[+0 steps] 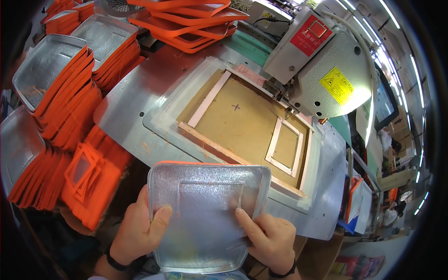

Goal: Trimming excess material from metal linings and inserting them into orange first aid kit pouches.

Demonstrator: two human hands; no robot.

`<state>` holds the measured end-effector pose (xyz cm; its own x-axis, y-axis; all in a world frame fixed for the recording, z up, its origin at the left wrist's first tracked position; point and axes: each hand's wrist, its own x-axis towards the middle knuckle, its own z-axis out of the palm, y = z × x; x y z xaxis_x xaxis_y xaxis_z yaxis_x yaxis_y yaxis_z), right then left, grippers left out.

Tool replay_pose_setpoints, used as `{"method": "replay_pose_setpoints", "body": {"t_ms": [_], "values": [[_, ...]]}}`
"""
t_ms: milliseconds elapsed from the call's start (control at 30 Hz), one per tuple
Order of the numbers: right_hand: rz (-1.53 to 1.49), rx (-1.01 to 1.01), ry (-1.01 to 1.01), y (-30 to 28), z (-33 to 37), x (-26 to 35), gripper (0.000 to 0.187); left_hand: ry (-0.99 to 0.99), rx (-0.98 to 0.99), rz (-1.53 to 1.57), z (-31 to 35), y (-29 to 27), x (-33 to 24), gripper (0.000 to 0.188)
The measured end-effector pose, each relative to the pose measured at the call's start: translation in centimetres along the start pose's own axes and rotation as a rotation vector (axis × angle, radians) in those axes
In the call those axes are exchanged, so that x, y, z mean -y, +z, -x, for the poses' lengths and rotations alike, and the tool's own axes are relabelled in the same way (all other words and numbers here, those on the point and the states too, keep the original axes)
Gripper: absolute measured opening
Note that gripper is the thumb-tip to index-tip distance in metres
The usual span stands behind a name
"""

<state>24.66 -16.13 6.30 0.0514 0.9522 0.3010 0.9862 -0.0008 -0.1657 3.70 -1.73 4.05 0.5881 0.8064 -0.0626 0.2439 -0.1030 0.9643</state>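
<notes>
– Where's the silver panel (205,205)?
– Before the sewing machine (322,79), its left edge gripped by the left hand (142,228), likely for steadiness; the right hand (273,238) curls, fingertip on its face, grip unclear

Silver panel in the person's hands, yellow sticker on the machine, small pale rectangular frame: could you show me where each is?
Silver panel (207,219): head view, middle of its shiny face.
Yellow sticker (337,86): head view, its middle.
Small pale rectangular frame (275,140): head view, its left bar.
</notes>
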Motion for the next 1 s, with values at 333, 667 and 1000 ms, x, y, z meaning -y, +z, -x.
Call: {"method": "replay_pose_setpoints", "body": {"t_ms": [333,667,1000], "values": [[-0.006,0.041,0.021,-0.2,0.2,0.0,0.051,0.009,0.000,-0.007,0.1,0.0,-0.2,0.039],[-0.037,0.051,-0.004,0.1,0.1,-0.5,0.058,0.034,0.009,-0.035,0.0,-0.1,-0.5,0.037],[-0.214,0.038,0.039,0.6,0.5,-1.0,0.062,0.018,0.008,-0.051,0.1,-0.2,-0.7,0.038]]}}
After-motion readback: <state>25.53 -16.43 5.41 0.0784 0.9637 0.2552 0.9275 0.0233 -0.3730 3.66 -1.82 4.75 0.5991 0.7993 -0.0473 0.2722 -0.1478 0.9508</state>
